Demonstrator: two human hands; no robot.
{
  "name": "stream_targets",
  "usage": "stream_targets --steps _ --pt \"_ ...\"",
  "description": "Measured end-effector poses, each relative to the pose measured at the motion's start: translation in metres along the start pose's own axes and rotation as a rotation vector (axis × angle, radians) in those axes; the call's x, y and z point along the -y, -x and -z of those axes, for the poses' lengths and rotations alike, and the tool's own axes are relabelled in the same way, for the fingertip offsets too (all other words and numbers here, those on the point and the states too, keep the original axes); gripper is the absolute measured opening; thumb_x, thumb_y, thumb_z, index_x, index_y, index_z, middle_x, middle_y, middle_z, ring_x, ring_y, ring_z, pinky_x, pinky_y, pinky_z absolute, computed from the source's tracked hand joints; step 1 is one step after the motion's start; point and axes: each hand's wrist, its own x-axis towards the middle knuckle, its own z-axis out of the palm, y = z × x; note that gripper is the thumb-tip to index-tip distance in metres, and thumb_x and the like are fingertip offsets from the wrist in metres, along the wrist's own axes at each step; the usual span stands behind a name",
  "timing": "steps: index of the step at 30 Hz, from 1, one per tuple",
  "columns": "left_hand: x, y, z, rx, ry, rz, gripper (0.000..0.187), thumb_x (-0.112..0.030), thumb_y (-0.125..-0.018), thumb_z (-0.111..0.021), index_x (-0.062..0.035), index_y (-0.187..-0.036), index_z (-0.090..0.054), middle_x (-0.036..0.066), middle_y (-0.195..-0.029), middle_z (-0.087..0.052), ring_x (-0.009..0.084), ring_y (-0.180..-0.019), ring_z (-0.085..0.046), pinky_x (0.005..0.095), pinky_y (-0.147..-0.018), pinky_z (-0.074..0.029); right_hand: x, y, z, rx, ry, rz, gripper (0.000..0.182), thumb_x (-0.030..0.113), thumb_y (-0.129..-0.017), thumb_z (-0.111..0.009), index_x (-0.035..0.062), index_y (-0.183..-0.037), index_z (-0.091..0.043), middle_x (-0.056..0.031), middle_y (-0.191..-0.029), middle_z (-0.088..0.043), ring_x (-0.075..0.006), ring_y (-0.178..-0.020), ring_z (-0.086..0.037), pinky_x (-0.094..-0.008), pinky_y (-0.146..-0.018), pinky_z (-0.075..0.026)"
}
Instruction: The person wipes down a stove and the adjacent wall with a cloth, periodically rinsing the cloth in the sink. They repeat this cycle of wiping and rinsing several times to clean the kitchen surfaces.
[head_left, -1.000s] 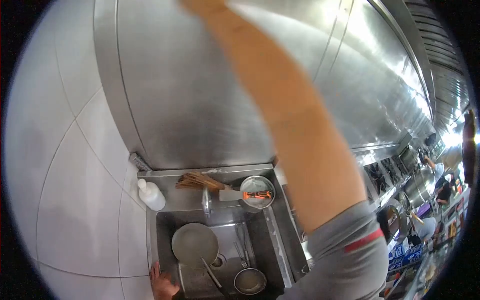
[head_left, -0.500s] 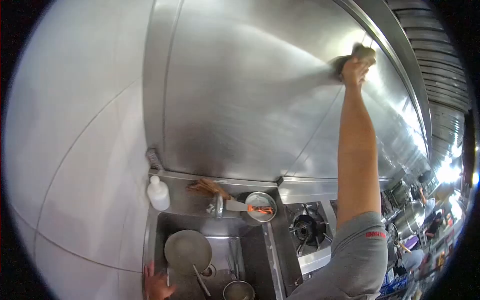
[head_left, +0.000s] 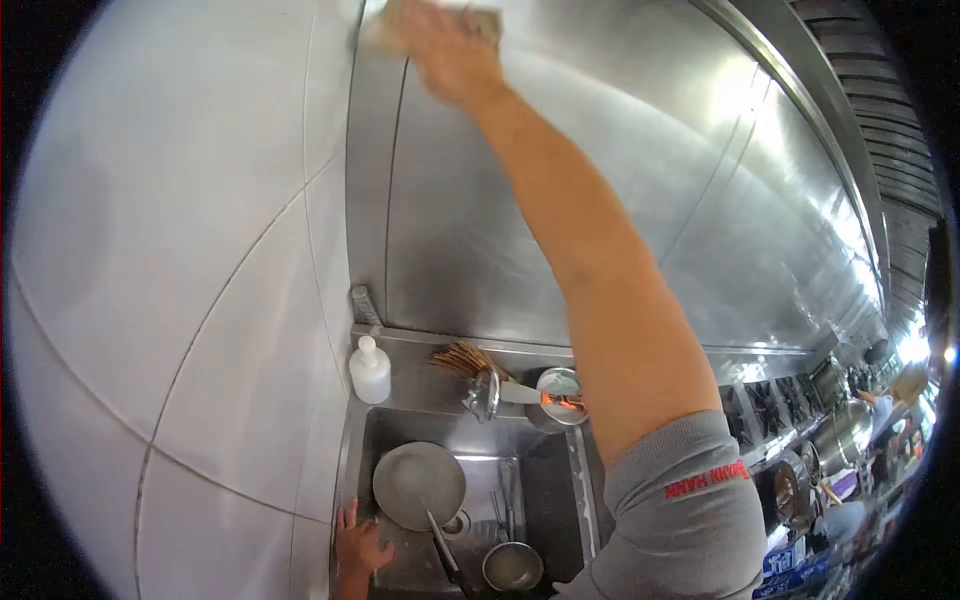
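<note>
My right hand (head_left: 455, 62) is raised high at the upper left of the stainless steel wall panel (head_left: 560, 190). Its fingers press a tan cloth (head_left: 484, 24) flat against the metal, near the corner with the tiles; motion blurs it. Low down, my left hand (head_left: 362, 545) rests at the left rim of the sink (head_left: 345, 470), fingers apart and holding nothing. Beside it in the basin lies a round pan (head_left: 418, 487) with a long-handled utensil (head_left: 440, 545) across it. A small bowl (head_left: 513, 567) sits farther right.
On the ledge behind the sink stand a white bottle (head_left: 370, 375), a bundled-twig brush (head_left: 465, 358) and a metal pot (head_left: 558, 385) with an orange-handled tool (head_left: 562, 400) across it. White tiles (head_left: 230, 330) form the left wall. Stove burners (head_left: 770, 405) lie beyond my right arm.
My right hand has swept the cloth from the panel's upper right to its upper left corner. My left hand stays at the sink rim. The camera view has shifted somewhat.
</note>
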Motion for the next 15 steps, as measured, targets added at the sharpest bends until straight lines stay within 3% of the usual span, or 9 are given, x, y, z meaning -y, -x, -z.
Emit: stream_targets --steps 4,6,8,9,10,11,12,13,15 --pt "-0.008 0.001 0.012 0.022 -0.015 0.017 0.037 -0.037 -0.067 -0.075 -0.0030 -0.082 -0.074 0.018 -0.107 -0.070 0.0366 -0.142 -0.032 0.0553 -0.118 -0.018 -0.025 0.162 0.064 0.357 -0.095 0.210 0.067 0.004 -0.083 -0.061 0.0258 -0.145 -0.044 0.0062 -0.155 -0.037 -0.0182 -0.144 -0.032 -0.0499 -0.120 -0.021" --pt "-0.015 0.002 0.016 -0.013 0.047 0.045 0.033 -0.035 -0.069 -0.075 -0.0039 -0.081 -0.074 0.018 -0.107 -0.070 0.0368 -0.143 -0.029 0.0553 -0.118 -0.018 -0.079 0.274 0.094 0.461 -0.085 0.015 0.059 0.005 -0.088 -0.057 0.0269 -0.142 -0.049 0.0042 -0.155 -0.038 -0.0193 -0.144 -0.032 -0.0441 -0.119 -0.025" --pt "-0.021 0.004 0.013 -0.154 0.117 0.153 0.027 -0.031 -0.073 -0.074 -0.0053 -0.081 -0.074 0.018 -0.102 -0.071 0.0372 -0.136 -0.038 0.0537 -0.113 -0.027 -0.105 0.368 0.175 0.493 -0.101 -0.453 0.043 0.008 -0.095 -0.045 0.0182 -0.136 -0.054 -0.0101 -0.135 -0.059 -0.0267 -0.123 -0.057 -0.0441 -0.103 -0.043" --pt "-0.026 -0.004 0.006 -0.143 0.205 0.207 0.027 -0.031 -0.076 -0.072 -0.0054 -0.083 -0.073 0.018 -0.098 -0.071 0.0372 -0.124 -0.048 0.0518 -0.105 -0.036 -0.115 0.403 0.221 0.990 -0.150 -1.188 0.041 0.008 -0.093 -0.045 0.0154 -0.131 -0.057 -0.0153 -0.116 -0.067 -0.0306 -0.103 -0.065 -0.0438 -0.088 -0.051" --pt "-0.030 -0.013 -0.001 -0.136 0.293 0.262 0.026 -0.031 -0.078 -0.071 -0.0055 -0.084 -0.073 0.018 -0.093 -0.071 0.0372 -0.113 -0.058 0.0499 -0.097 -0.044 -0.125 0.458 0.256 0.768 -0.036 -1.151 0.036 0.013 -0.093 -0.047 0.0111 -0.126 -0.061 -0.0156 -0.103 -0.071 -0.0281 -0.092 -0.068 -0.0402 -0.080 -0.053" --pt "-0.053 -0.028 0.014 -0.008 0.458 0.313 0.026 -0.031 -0.081 -0.070 -0.0052 -0.086 -0.072 0.018 -0.089 -0.071 0.0371 -0.097 -0.066 0.0478 -0.086 -0.051 -0.123 0.481 0.307 0.558 -0.288 -1.312 0.031 0.017 -0.094 -0.051 0.0031 -0.119 -0.063 -0.0116 -0.100 -0.070 -0.0223 -0.089 -0.066 -0.0352 -0.080 -0.052" --pt "-0.084 -0.040 0.025 -0.072 0.437 0.146 0.026 -0.031 -0.085 -0.067 -0.0054 -0.090 -0.071 0.017 -0.081 -0.070 0.0367 -0.073 -0.068 0.0453 -0.068 -0.053 -0.113 0.504 0.352 0.446 -0.481 -1.537 0.031 0.020 -0.094 -0.054 -0.0002 -0.116 -0.064 -0.0103 -0.100 -0.068 -0.0210 -0.089 -0.065 -0.0345 -0.080 -0.052" --pt "-0.126 -0.057 0.052 -0.011 0.557 0.050 0.025 -0.030 -0.087 -0.065 -0.0067 -0.093 -0.070 0.017 -0.084 -0.070 0.0366 -0.078 -0.068 0.0449 -0.071 -0.053 -0.092 0.495 0.414 0.314 -0.670 -1.757 0.033 0.023 -0.094 -0.056 -0.0034 -0.112 -0.064 -0.0090 -0.101 -0.067 -0.0196 -0.090 -0.064 -0.0338 -0.081 -0.052" --pt "-0.189 -0.102 0.075 0.105 0.580 -0.223 0.023 -0.028 -0.089 -0.063 -0.0076 -0.096 -0.069 0.015 -0.090 -0.070 0.0360 -0.083 -0.066 0.0454 -0.073 -0.052 -0.051 0.520 0.508 0.322 -0.748 -1.909 0.034 0.024 -0.094 -0.057 -0.0010 -0.116 -0.065 -0.0214 -0.109 -0.066 -0.0356 -0.101 -0.062 -0.0391 -0.088 -0.049"
